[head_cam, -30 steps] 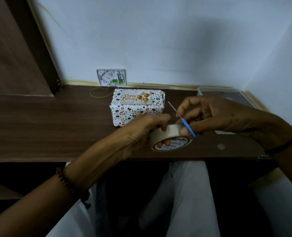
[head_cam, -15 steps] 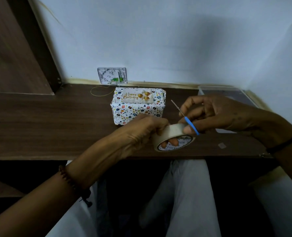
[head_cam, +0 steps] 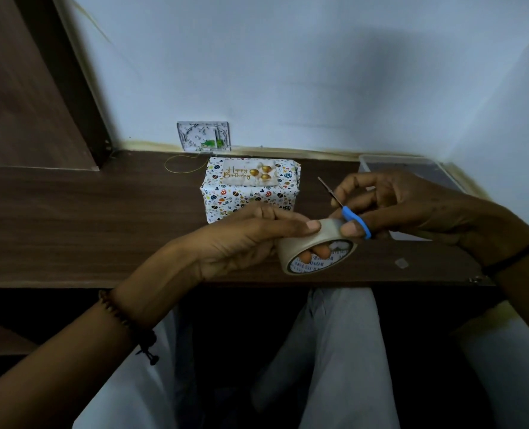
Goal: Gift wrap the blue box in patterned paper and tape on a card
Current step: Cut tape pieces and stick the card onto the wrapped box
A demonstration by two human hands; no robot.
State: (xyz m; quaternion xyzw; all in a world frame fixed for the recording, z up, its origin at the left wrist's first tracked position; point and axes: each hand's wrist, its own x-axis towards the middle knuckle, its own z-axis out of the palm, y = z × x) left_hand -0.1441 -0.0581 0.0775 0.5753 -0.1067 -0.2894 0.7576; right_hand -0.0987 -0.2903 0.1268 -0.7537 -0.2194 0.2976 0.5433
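Dim, shadowy, bowed wide-angle edges

a dark wood-grain table (head_cam: pixel 71 230) runs from left to right below a pale bluish wall (head_cam: pixel 288 72). at the left a brown wooden panel (head_cam: pixel 18 103) stands on the table top and rises out of view. low on the wall, just above the table's back edge, sits a small square plate (head_cam: pixel 203 136) with a green mark inside; what it is cannot be told. a thin yellow thread (head_cam: pixel 184 164) lies in a loop on the table, just below and left of the plate. a clear plastic tray (head_cam: pixel 411 165) lies in the far right corner. a small pale scrap (head_cam: pixel 401 263) lies near the front edge at the right. below the table, legs in light trousers (head_cam: pixel 343 351) show.
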